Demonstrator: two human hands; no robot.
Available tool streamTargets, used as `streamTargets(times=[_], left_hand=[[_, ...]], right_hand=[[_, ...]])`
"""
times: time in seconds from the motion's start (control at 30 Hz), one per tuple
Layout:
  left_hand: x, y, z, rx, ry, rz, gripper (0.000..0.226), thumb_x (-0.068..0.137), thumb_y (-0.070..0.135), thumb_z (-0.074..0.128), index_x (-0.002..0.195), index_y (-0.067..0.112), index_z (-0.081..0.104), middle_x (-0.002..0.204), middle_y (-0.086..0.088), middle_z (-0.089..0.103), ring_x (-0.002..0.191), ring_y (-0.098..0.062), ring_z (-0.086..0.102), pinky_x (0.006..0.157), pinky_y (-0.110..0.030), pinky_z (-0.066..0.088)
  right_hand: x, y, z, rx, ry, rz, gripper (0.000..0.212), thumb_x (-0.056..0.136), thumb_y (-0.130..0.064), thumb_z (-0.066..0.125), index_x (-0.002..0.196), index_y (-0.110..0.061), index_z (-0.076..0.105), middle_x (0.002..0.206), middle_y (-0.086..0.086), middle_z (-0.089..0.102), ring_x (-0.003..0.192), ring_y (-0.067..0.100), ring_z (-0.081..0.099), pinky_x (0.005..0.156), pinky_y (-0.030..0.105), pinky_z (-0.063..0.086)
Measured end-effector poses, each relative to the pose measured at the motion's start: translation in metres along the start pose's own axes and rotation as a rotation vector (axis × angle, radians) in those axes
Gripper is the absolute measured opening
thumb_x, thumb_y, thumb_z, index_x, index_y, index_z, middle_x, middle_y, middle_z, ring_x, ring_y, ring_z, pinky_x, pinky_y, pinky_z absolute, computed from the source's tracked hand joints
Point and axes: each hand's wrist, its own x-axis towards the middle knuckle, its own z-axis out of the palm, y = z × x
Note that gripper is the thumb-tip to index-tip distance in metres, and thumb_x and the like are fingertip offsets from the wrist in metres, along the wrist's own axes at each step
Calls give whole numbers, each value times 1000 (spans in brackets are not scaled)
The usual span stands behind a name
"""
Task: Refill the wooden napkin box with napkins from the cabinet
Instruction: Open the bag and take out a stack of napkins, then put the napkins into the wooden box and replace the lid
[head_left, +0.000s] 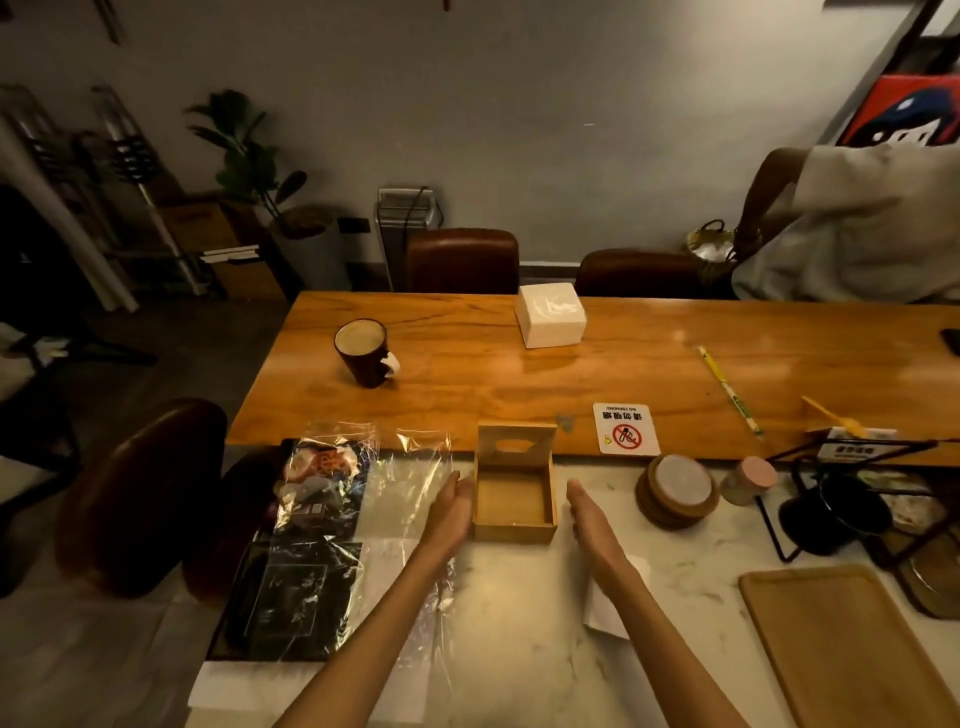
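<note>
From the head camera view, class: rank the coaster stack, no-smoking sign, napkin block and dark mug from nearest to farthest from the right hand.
1. Coaster stack, just right of the right hand.
2. No-smoking sign, ahead on the wooden table.
3. Napkin block, far edge.
4. Dark mug, far left.

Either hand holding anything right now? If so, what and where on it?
Nothing is gripped. The left hand lies flat against the left wall of the open, empty square wooden napkin box; the right hand, also open, sits just right of it, apart.
</note>
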Motion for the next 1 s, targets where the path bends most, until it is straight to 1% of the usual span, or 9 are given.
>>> streamTargets(times=[0.1, 0.17, 0.27, 0.37, 0.5, 0.7, 0.87, 0.93, 1.0], left_hand=[[-6, 8, 6, -314, -195, -120, 61, 102, 53, 21, 139, 16, 50, 133, -9, 60, 108, -16, 62, 77, -23, 54], [-27, 9, 4, -348, -240, -115, 61, 101, 55, 16, 136, 21, 52, 127, -6, 64, 101, -9, 62, 70, -18, 53], [-76, 4, 0, -398, -276, -76, 47, 102, 52, 11, 131, 34, 43, 116, 9, 59, 101, -3, 57, 82, -16, 48], [-116, -21, -4, -422, -254, -90, 58, 101, 52, 10, 148, 25, 29, 136, 2, 49, 120, -10, 47, 101, -24, 35], [-144, -54, 0, -478, -233, -166, 68, 96, 58, 13, 152, 21, 23, 153, -3, 36, 139, -18, 36, 108, -29, 26], [-155, -79, 20, -473, -186, -118, 39, 103, 46, 12, 126, 38, 42, 116, 19, 56, 102, 8, 54, 80, -5, 45], [-153, -96, 22, -406, -206, -106, 51, 91, 69, 32, 132, 42, 48, 140, 4, 54, 127, -9, 51, 107, -30, 40], [-154, -102, 28, -352, -182, -69, 69, 84, 74, 36, 144, 40, 37, 154, 5, 39, 139, -10, 38, 118, -43, 29], [-163, -99, 37, -168, -10, -18, 72, 88, 66, 40, 151, 36, 24, 156, 17, 18, 142, -5, 21, 120, -41, 19]], right_hand=[[-13, -23, 7, 154, -165, 65, 64, 103, -48, 13, 147, -8, 34, 147, 9, 45, 127, 23, 47, 103, 30, 34], [-28, -19, 5, 130, -166, 53, 68, 101, -54, 11, 146, -12, 37, 148, 11, 46, 124, 21, 49, 104, 31, 34], [-56, 8, -3, 175, -166, 77, 70, 98, -60, 13, 150, -18, 32, 150, 5, 43, 135, 24, 43, 110, 35, 32], [-94, 41, -8, 218, -180, 67, 67, 97, -59, 14, 150, -22, 32, 147, -1, 44, 130, 17, 45, 110, 33, 31], [-129, 72, -3, 233, -194, 59, 61, 98, -56, 17, 149, -26, 32, 137, -10, 45, 125, 9, 45, 106, 28, 32], [-137, 99, 5, 192, -144, 84, 54, 101, -51, 19, 147, -27, 35, 129, -16, 49, 112, 1, 51, 100, 22, 37], [-136, 104, 6, 96, -114, 36, 32, 98, -53, 21, 112, -55, 50, 113, -22, 60, 99, -5, 57, 93, 21, 42], [-136, 103, 4, 59, -123, 12, 29, 99, -51, 23, 111, -57, 48, 110, -27, 57, 101, -5, 56, 93, 21, 42], [-136, 105, -4, 0, -157, -5, 29, 97, -54, 29, 118, -54, 49, 118, -23, 58, 107, -2, 55, 96, 23, 43]])
